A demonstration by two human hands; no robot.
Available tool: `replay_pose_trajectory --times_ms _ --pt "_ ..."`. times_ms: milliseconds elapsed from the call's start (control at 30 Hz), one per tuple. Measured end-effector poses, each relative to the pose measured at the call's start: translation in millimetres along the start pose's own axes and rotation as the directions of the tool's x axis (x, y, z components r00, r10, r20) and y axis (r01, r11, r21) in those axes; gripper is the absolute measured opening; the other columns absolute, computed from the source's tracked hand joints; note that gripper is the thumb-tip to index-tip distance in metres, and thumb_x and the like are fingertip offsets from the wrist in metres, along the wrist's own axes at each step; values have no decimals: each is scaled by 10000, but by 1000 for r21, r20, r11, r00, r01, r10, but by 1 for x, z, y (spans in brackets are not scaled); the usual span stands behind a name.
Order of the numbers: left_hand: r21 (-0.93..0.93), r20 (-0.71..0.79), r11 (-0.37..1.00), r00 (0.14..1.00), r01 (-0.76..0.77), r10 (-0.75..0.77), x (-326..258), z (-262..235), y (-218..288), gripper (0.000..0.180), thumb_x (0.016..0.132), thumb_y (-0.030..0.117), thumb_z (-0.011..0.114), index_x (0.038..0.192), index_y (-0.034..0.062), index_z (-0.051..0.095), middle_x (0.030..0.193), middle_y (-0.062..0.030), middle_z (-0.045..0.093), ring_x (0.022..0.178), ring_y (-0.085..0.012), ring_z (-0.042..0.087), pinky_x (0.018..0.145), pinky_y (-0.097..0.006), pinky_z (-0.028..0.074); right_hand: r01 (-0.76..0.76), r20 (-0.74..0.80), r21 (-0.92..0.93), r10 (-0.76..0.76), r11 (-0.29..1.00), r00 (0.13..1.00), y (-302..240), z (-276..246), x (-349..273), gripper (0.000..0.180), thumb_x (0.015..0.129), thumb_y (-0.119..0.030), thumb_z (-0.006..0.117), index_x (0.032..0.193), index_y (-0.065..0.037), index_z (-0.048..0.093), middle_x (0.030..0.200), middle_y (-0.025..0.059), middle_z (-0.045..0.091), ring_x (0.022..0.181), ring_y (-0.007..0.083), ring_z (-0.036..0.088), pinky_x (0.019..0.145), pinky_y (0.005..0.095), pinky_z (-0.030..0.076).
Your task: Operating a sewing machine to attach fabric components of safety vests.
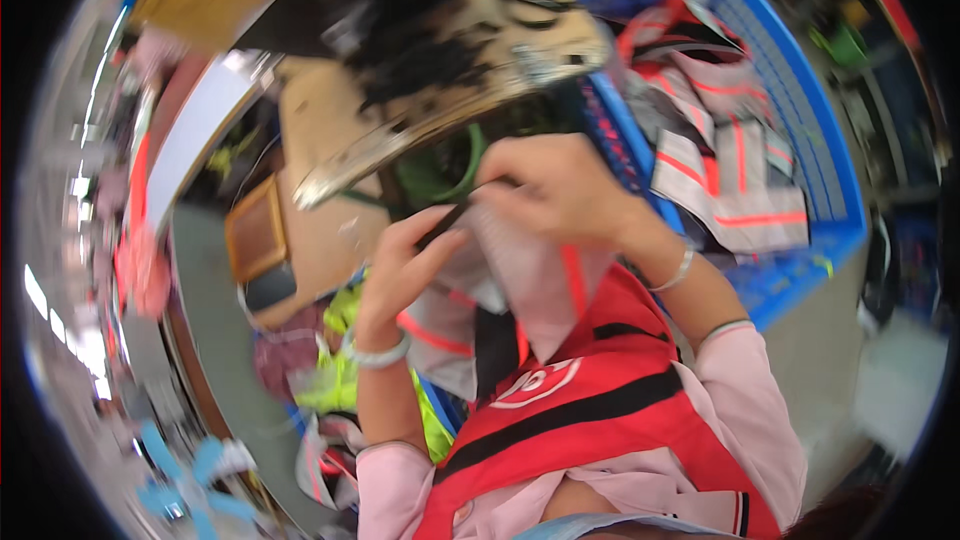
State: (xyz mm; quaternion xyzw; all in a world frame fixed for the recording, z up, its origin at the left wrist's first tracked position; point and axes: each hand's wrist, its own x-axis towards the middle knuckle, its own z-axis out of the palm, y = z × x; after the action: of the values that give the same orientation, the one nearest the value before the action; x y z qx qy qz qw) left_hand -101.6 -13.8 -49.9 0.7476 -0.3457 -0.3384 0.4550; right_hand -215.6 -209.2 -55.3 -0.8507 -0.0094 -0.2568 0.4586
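cloth (535, 275), pale grey with orange-red stripes, hangs from the person's two hands in front of a red apron (600, 395), just beyond the near edge of a wooden surface (325, 125). the left hand (405, 265) pinches a black strip (443, 227) between thumb and fingers at the cloth's upper edge; the right hand (555, 185), fingers curled in, grips the top of the cloth close beside it, the fingertips somewhat blurred. on the surface lie a heap of black pieces (420, 45) and, farther right, some black loops (535, 0). to the right, a blue crate (848, 175) holds grey striped garments (740, 190). at lower left, near the left forearm, sits a bright yellow-green cloth (340, 370), with a blue fan (190, 485) farther out toward the rim.
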Motion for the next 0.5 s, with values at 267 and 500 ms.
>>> replay_pose_trajectory --times_ms 267,500 --pt "-11 -92 998 994 -56 54 -10 -31 5 213 857 114 638 1013 -27 668 759 -35 653 715 -66 547 652 -251 458 -252 354 158 183 955 917 -6 3 34 173 811 -132 688 893 10 632 747 41 624 691 91 556 616 255 447" --pt "286 43 952 994 -104 96 23 -87 40 266 834 166 653 1015 -28 666 771 -136 672 707 -135 605 667 -276 473 -205 296 175 147 963 944 7 7 70 209 842 -150 650 959 23 645 759 15 600 723 73 523 649 242 432"
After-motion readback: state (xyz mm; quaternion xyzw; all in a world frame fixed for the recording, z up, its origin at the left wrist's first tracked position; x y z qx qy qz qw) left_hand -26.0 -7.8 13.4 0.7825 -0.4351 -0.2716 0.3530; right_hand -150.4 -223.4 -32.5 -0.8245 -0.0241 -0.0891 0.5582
